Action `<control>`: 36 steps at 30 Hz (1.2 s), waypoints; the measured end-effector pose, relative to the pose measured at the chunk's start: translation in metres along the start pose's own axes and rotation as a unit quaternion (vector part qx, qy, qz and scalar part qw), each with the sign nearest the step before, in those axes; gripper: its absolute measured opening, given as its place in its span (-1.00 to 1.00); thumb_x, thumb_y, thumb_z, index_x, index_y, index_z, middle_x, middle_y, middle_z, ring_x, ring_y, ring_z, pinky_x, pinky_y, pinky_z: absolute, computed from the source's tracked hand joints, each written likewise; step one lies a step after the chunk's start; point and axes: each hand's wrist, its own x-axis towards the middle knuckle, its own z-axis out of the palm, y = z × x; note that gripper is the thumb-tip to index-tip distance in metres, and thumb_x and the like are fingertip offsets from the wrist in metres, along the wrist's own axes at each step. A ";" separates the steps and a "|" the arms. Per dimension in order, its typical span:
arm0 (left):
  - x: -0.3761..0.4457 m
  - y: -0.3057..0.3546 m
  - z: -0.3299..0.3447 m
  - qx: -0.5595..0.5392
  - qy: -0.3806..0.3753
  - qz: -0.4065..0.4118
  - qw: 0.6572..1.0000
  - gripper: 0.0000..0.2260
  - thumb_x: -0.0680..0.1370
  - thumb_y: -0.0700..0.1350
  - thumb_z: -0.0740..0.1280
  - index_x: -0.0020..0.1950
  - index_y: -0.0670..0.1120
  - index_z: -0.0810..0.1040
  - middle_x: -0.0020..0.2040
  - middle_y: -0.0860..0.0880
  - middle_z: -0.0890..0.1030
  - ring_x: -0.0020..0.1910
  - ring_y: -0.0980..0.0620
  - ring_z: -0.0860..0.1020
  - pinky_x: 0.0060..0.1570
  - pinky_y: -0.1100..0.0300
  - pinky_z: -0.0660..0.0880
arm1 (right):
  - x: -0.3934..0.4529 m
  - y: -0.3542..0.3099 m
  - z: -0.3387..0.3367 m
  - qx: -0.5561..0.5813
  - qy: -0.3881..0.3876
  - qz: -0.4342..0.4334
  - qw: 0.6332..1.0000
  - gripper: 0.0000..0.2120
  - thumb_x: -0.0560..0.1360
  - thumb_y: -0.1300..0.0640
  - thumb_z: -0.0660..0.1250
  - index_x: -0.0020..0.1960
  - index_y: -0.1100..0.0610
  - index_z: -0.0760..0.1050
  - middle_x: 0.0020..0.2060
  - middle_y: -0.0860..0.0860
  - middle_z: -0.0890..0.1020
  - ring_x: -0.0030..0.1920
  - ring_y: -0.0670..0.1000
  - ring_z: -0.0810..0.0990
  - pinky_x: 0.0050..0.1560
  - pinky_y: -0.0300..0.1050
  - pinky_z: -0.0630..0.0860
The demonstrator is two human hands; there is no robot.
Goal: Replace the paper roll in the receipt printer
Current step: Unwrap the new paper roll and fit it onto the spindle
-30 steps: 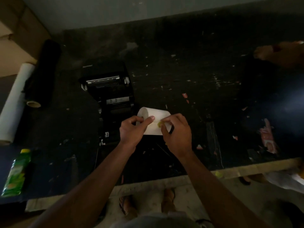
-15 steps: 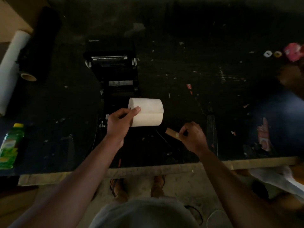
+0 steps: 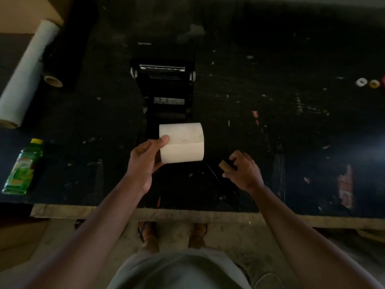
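Note:
My left hand (image 3: 145, 157) grips the left end of a white paper roll (image 3: 182, 142), held level just above the near part of the black receipt printer (image 3: 164, 88). The printer's lid is swung open toward the far side and shows a metal strip. To the right of the roll, my right hand (image 3: 243, 171) pinches a small brown strip (image 3: 225, 166), perhaps peeled tape or a label, low over the dark table (image 3: 270, 84). The printer's paper bay is hidden behind the roll.
A long white roll (image 3: 27, 74) and a black roll (image 3: 68, 44) lie at the far left. A green bottle (image 3: 23, 167) lies at the near left. Small tape rings (image 3: 367, 82) sit at the far right. Paper scraps dot the table, whose wooden front edge (image 3: 187, 215) runs above my feet.
A second ago both hands were picking at the roll. My right hand has since pulled away to the right with the brown strip, and my left hand alone holds the roll.

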 end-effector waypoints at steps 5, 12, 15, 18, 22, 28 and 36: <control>-0.008 0.000 -0.017 -0.050 0.012 -0.042 0.998 -0.49 0.31 0.17 0.56 0.20 0.03 0.66 0.30 -0.11 0.64 0.27 -0.11 0.62 0.10 0.01 0.61 | 0.022 -0.040 -0.001 -0.103 -0.060 -0.181 0.976 -0.53 0.52 0.12 0.38 0.39 -0.12 0.44 0.37 -0.03 0.49 0.40 0.05 0.44 0.36 0.12 0.39; -0.016 -0.006 -0.049 -0.176 -0.027 -0.096 0.979 -0.48 0.43 0.14 0.52 0.36 0.09 0.54 0.36 -0.14 0.59 0.31 -0.22 0.61 0.13 -0.05 0.64 | 0.049 -0.075 0.001 -0.184 -0.174 -0.190 0.948 -0.72 0.56 0.27 0.32 0.18 0.00 0.65 0.23 -0.01 0.62 0.28 0.04 0.58 0.35 0.02 0.46; -0.018 -0.008 -0.057 -0.221 -0.030 -0.098 0.970 -0.49 0.47 0.15 0.46 0.40 0.09 0.54 0.32 -0.16 0.65 0.23 -0.21 0.68 0.04 -0.02 0.67 | 0.052 -0.074 -0.019 -0.144 -0.129 -0.163 0.968 -0.79 0.57 0.20 0.35 0.16 0.00 0.62 0.14 0.00 0.63 0.15 0.02 0.62 0.17 -0.01 0.58; -0.017 -0.007 -0.060 -0.246 -0.021 -0.094 0.964 -0.49 0.45 0.17 0.46 0.37 0.08 0.54 0.19 -0.14 0.75 0.16 -0.19 0.72 -0.04 0.00 0.69 | 0.043 -0.067 -0.047 -0.033 -0.016 -0.138 0.990 -0.83 0.57 0.18 0.42 0.12 -0.03 0.61 0.02 -0.05 0.67 0.02 -0.09 0.65 0.02 -0.17 0.53; -0.015 -0.006 -0.060 -0.242 -0.020 -0.088 0.966 -0.46 0.43 0.20 0.44 0.38 0.08 0.53 0.17 -0.12 0.76 0.15 -0.18 0.72 -0.06 0.01 0.69 | 0.007 -0.069 -0.081 0.210 0.147 -0.077 0.964 -0.73 0.52 0.17 0.49 0.00 -0.22 0.60 -0.12 -0.24 0.70 -0.09 -0.35 0.66 -0.08 -0.39 0.50; -0.014 -0.006 -0.053 -0.228 -0.021 -0.101 0.968 -0.25 0.25 0.22 0.56 0.39 0.08 0.47 0.34 -0.17 0.60 0.31 -0.27 0.59 -0.10 -0.01 0.69 | -0.038 -0.091 -0.088 0.384 0.195 -0.098 0.897 -0.76 0.53 0.15 0.47 0.03 -0.21 0.64 0.03 -0.28 0.70 0.06 -0.22 0.71 -0.05 -0.29 0.64; -0.015 -0.007 -0.042 -0.202 -0.037 -0.095 0.974 -0.52 0.43 0.16 0.45 0.32 0.11 0.50 0.33 -0.16 0.61 0.28 -0.23 0.61 0.00 -0.03 0.67 | -0.048 -0.100 -0.074 0.356 0.227 -0.098 0.901 -0.74 0.53 0.19 0.48 0.00 -0.19 0.61 -0.02 -0.32 0.70 -0.02 -0.24 0.71 -0.04 -0.39 0.61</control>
